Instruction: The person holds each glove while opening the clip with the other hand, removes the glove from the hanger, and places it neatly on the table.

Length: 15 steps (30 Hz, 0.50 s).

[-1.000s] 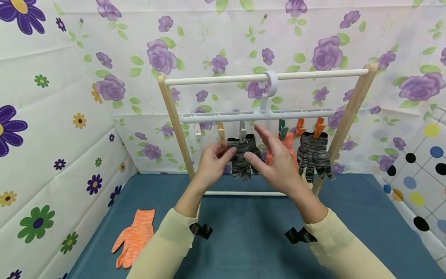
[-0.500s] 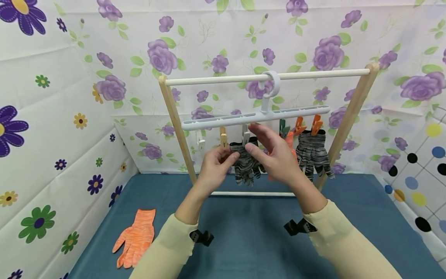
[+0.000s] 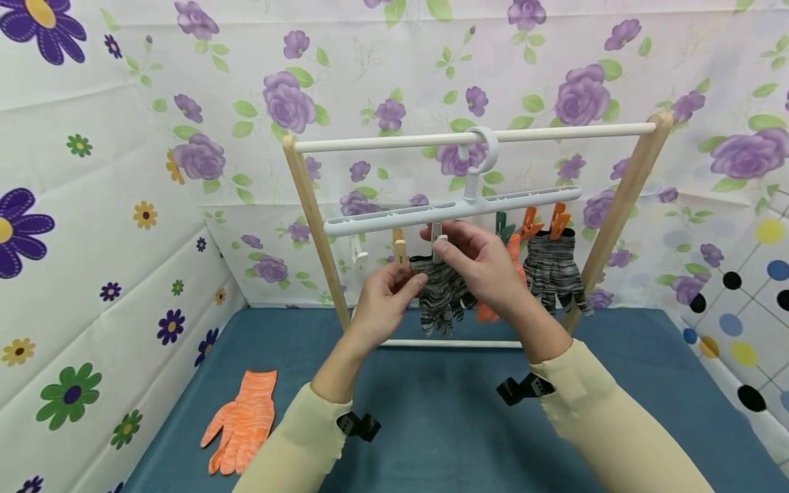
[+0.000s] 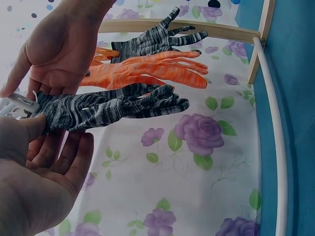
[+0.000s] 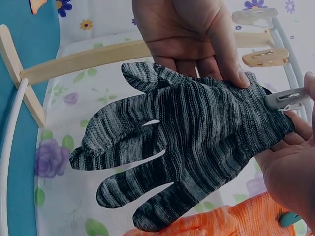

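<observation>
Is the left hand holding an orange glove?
No, the left hand pinches the cuff of a black-and-grey glove.

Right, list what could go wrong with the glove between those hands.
The black-and-grey striped knit glove could drop if the right hand squeezes the grey plastic clip open while the left hand loses its pinch on the cuff.
The white plastic hanger hangs from the white round rod by one hook, so a tug might swing it.
</observation>
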Tool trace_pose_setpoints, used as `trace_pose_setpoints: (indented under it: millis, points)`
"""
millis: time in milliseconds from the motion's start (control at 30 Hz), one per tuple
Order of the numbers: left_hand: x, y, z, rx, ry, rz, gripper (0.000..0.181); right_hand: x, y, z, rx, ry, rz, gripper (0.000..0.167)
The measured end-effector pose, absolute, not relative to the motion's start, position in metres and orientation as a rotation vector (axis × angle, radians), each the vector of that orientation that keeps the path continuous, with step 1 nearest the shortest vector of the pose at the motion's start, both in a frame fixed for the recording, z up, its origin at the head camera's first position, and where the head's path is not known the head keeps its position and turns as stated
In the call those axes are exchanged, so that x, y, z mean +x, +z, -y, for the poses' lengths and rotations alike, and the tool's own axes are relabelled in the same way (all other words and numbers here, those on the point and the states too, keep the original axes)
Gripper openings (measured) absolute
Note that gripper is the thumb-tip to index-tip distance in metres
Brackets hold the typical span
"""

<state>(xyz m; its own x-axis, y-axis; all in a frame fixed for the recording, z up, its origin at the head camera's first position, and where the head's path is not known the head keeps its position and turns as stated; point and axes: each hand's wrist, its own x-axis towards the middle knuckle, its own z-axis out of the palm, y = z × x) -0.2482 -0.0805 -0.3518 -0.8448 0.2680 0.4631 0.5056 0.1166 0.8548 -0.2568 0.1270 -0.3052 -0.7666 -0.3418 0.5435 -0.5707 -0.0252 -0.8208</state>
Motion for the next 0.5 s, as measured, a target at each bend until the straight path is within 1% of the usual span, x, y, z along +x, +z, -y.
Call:
trace_pose_setpoints:
  millis: [167, 500]
  points:
    - [-0.2461, -0.3511, 0.0805, -0.773, -1.817, 2.187, 0.017, -0.257, -0.3028, -0.1239, 1.002, 1.932, 1.997, 0.035]
    - [-0.2466, -0.3525, 0.0828, -0.767, -1.802, 2.182, 0.018, -0.2575, -0.3047, -0.1244, 1.041, 2.05, 1.933, 0.033]
